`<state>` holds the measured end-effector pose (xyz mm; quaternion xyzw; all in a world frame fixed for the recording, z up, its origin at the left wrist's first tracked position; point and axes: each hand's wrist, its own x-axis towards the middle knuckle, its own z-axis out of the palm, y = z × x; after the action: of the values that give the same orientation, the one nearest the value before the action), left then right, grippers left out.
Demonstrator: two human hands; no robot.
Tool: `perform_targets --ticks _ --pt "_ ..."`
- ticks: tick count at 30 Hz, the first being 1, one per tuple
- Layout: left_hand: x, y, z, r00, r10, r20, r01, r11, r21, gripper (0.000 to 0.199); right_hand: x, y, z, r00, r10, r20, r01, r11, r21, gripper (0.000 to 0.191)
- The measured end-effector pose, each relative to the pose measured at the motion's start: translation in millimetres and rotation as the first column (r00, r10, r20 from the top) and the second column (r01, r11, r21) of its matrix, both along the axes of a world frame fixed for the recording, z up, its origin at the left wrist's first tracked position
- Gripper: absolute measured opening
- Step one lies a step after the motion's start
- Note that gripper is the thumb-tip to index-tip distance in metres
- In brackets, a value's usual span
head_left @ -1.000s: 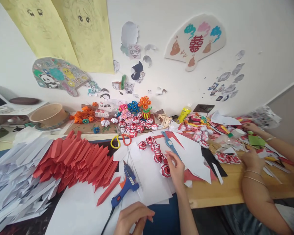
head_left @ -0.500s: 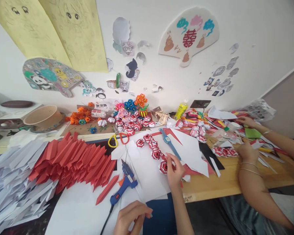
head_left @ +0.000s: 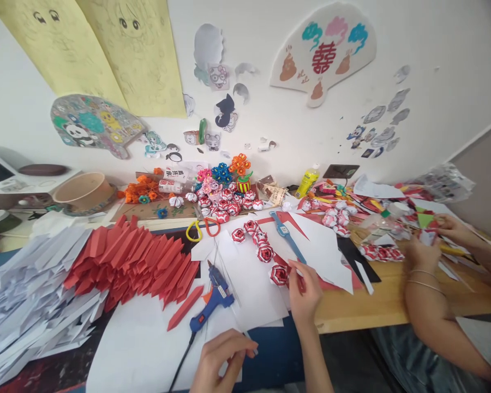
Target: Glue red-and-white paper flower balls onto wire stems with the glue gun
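My left hand (head_left: pixel 227 357) is low at the centre over the blue mat, fingers bent and fingertips together; whatever may be between them is too small to make out. My right hand (head_left: pixel 305 292) has its fingertips slightly apart just right of a red-and-white paper flower (head_left: pixel 279 274), with a bit of red between the fingers. More such flowers (head_left: pixel 265 252) form a line above on white paper (head_left: pixel 253 300). A blue glue gun (head_left: pixel 213 302) rests left of centre, nozzle upward, beside a folded red paper strip (head_left: pixel 185 308).
Piles of folded red strips (head_left: pixel 135 262) and white strips (head_left: pixel 36 295) cover the left. Scissors (head_left: pixel 202 229) and a blue watch (head_left: pixel 286 234) lie farther back. At the right, another person's hands (head_left: pixel 423 254) hold small paper pieces over the wooden table (head_left: pixel 360 308).
My right hand has drawn slightly right, off the edge of the flower. The other person's hands have come together around small paper pieces. The whole view has shifted a little.
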<state>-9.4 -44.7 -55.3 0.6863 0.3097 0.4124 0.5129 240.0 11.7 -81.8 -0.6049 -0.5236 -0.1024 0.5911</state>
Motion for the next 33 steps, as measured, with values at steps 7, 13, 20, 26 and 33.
perform_targets --ticks 7,13,20,26,33 --pt "-2.3 5.3 2.3 1.0 -0.008 0.014 0.008 0.999 -0.045 0.03 27.0 -32.0 7.6 0.897 -0.13 0.422 0.188 0.977 -0.097 0.038" --pt "-2.2 6.7 5.1 1.0 -0.024 0.005 0.024 0.998 -0.065 0.032 50.7 -43.6 9.6 0.815 -0.172 0.553 0.331 0.922 -0.201 0.041" --pt "-7.2 10.8 5.6 0.999 -0.017 -0.048 0.014 0.998 -0.068 0.033 96.2 -80.0 35.8 0.836 -0.37 -0.404 0.444 0.89 0.103 0.051" --pt "-0.2 12.2 -0.4 0.997 -0.069 -0.041 0.068 0.997 -0.029 0.032 83.9 -88.8 49.5 0.309 0.302 -0.902 -0.156 0.952 0.265 0.02" --pt "8.3 9.3 15.7 0.988 -0.138 -0.07 0.143 0.987 0.069 0.031 1.3 -57.5 58.7 -0.352 0.706 -0.615 -0.36 0.505 0.785 0.069"
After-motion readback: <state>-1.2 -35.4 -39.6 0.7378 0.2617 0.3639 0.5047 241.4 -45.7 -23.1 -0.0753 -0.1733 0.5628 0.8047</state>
